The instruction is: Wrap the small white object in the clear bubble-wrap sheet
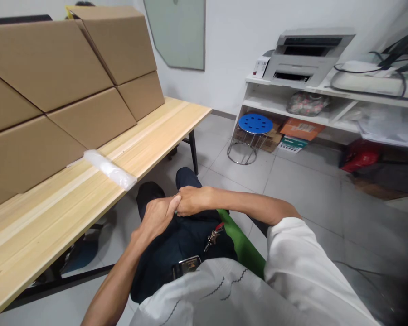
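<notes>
My left hand (159, 214) and my right hand (191, 200) meet above my lap, touching each other. The left fingers are closed, with the thumb lying against the right hand. Curled fingers close my right hand too. Whatever lies between the hands, if anything, is hidden. Beneath them are my dark trousers (183, 240), with a bunch of keys (211, 237) hanging at the waist and a belt buckle (189, 263) lower down. Left of the hands, a rolled clear plastic bag (109, 169) lies across the edge of the wooden table (85, 199), apart from both hands.
Stacked cardboard boxes (47, 63) line the table's far side. A blue stool (255, 123) stands on the tiled floor beside white shelves (272, 105) bearing a printer (302, 59). A table leg (193, 151) rises near my knees. A dark red bag (363, 156) sits at right.
</notes>
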Demonstrator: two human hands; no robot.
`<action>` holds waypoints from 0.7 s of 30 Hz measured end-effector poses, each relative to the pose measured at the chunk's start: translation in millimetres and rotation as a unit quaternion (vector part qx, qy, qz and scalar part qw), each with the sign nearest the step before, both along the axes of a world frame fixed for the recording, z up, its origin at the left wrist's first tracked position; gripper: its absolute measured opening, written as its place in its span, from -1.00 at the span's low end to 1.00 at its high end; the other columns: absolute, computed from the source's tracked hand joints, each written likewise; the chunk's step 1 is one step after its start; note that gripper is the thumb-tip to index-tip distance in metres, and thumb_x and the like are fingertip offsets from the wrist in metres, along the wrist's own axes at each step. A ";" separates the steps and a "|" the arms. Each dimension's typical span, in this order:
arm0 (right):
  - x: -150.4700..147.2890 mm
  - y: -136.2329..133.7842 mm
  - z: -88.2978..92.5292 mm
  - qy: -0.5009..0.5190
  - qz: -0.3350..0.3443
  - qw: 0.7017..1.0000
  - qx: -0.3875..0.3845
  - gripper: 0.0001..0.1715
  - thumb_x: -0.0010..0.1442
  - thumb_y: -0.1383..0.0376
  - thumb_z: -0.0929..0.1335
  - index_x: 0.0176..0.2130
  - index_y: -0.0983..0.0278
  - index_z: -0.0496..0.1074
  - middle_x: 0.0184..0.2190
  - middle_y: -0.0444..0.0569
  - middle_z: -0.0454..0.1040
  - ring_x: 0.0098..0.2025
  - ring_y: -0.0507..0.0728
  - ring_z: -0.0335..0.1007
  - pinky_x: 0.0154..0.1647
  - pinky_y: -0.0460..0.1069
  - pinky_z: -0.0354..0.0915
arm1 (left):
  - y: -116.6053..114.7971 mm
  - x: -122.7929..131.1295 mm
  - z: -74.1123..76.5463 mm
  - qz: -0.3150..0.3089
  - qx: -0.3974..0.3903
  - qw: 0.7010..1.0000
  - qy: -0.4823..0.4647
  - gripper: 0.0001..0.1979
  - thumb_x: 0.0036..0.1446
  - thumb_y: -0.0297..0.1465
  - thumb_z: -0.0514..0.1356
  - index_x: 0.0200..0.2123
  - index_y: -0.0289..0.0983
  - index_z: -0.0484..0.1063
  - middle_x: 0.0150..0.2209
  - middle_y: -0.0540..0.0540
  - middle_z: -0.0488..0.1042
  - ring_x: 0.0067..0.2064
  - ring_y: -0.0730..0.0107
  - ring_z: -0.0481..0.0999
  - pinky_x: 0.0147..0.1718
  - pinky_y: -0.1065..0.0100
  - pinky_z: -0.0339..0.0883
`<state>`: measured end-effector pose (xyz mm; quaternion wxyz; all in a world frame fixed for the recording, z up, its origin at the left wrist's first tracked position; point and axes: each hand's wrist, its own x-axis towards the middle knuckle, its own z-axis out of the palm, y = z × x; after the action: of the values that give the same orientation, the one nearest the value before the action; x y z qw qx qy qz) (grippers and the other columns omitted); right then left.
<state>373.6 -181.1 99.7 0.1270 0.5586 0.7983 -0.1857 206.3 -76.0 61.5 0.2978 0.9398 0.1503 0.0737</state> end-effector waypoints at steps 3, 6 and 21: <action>1.2 -3.7 3.2 0.050 0.027 0.998 0.008 -0.70 0.71 0.23 0.49 0.31 0.29 0.63 0.25 0.14 0.81 0.25 0.25 0.77 0.05 0.04 0.53 | -1.1 -2.7 -3.8 0.005 0.004 0.999 -0.039 -0.33 0.64 0.04 0.02 -0.54 -0.13 0.36 -0.51 -0.16 0.55 -0.44 0.19 0.53 -0.34 0.23 0.16; 3.2 -8.1 7.2 0.112 0.071 0.988 0.074 -0.75 0.73 0.26 0.43 0.19 0.32 0.69 0.21 0.15 0.81 0.20 0.26 0.74 0.08 0.07 0.53 | -2.5 -7.0 3.3 0.016 -0.053 0.992 -0.113 -0.30 0.63 0.03 0.05 -0.59 -0.13 0.16 -0.62 -0.05 0.31 -0.54 0.36 0.27 -0.42 0.23 0.10; 6.7 9.0 -13.9 0.116 -0.012 0.993 0.002 -0.66 0.61 0.35 0.48 0.29 0.37 0.67 0.27 0.22 0.79 0.22 0.30 0.76 0.23 0.10 0.58 | 8.8 6.9 -29.5 0.086 -0.002 0.993 -0.083 -0.25 0.59 0.12 0.05 -0.64 -0.12 0.15 -0.64 -0.06 0.22 -0.54 0.36 0.20 -0.42 0.25 -0.04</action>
<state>380.4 -172.1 85.8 0.0296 0.5431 0.8013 -0.2492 213.2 -67.2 32.0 0.3036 0.9136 0.2051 0.1761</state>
